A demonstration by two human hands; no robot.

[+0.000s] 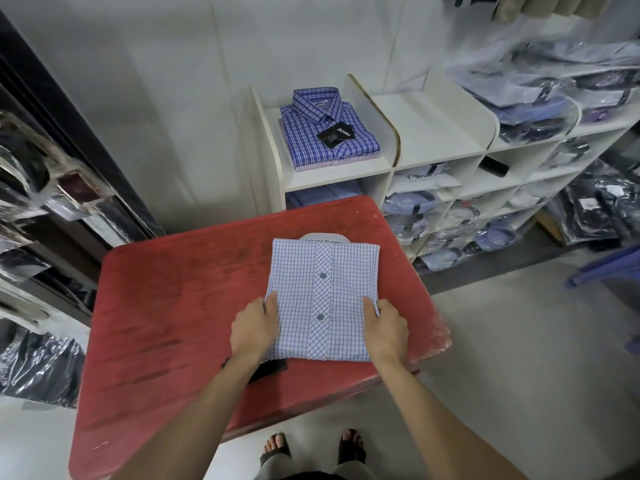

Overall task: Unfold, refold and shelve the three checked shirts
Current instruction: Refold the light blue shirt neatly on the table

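A light blue checked shirt (323, 296) lies folded on the red table (173, 299), button placket up and collar at the far end. My left hand (254, 329) grips its near left edge, thumb on top. My right hand (384, 327) grips the near right edge the same way. On the top of the white shelf unit (440, 133) a darker blue checked shirt (327, 128) with a black tag lies folded on a pinkish checked shirt (346, 159), of which only the edges show.
A black tag (266, 370) pokes out under the shirt's near left corner. The shelf cubbies hold bagged shirts (412, 206). More bagged clothes pile at the right (540, 98) and on racks at the left (38, 188). My sandalled feet stand at the table's near edge.
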